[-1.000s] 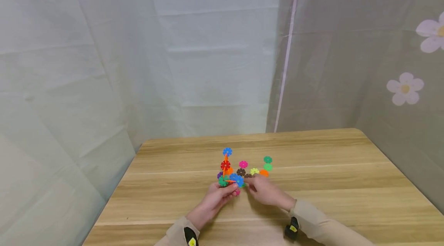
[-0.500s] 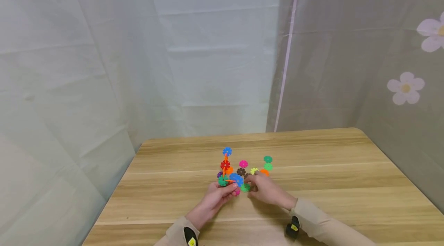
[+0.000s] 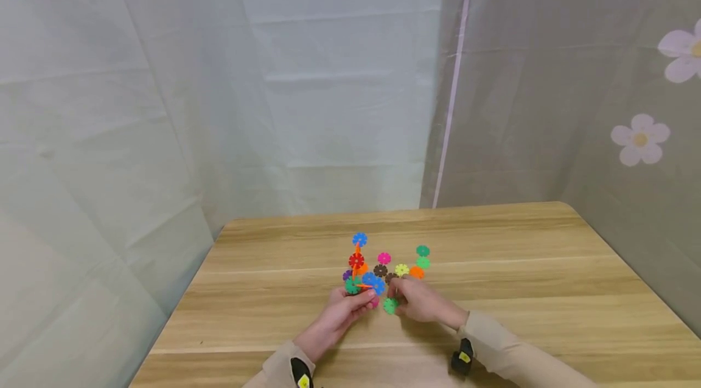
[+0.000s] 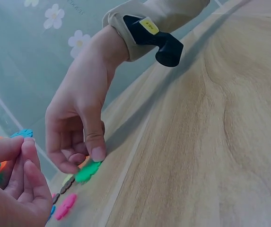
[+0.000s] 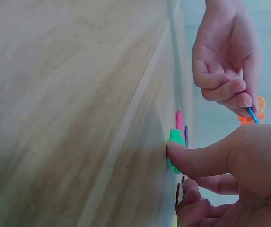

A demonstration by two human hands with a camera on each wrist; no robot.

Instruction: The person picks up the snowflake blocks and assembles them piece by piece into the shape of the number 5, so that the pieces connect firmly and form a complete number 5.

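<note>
My left hand (image 3: 341, 316) pinches a blue notched plastic disc (image 3: 376, 286) between thumb and fingers. That disc belongs to a joined chain of interlocking discs, with a dark green disc (image 3: 352, 285), a red disc (image 3: 356, 261) and a blue disc (image 3: 359, 239) at its top. To the right, my right hand (image 3: 424, 303) has thumb and fingertip on the edge of a single bright green disc (image 5: 175, 137), tilted close over the table. In the left wrist view this green disc (image 4: 88, 171) shows below the right thumb.
Loose discs lie on the wooden table (image 3: 263, 315) beyond the hands: pink (image 3: 384, 258), brown (image 3: 380, 270), yellow (image 3: 401, 269), orange (image 3: 417, 272) and two greens (image 3: 423, 256). Another pink disc (image 4: 66, 206) lies near the left hand. Curtains (image 3: 339, 102) hang behind the table.
The right hand has drawn the bright green disc toward the person, out from beside the blue discs. The left hand and its chain stay nearly still.
</note>
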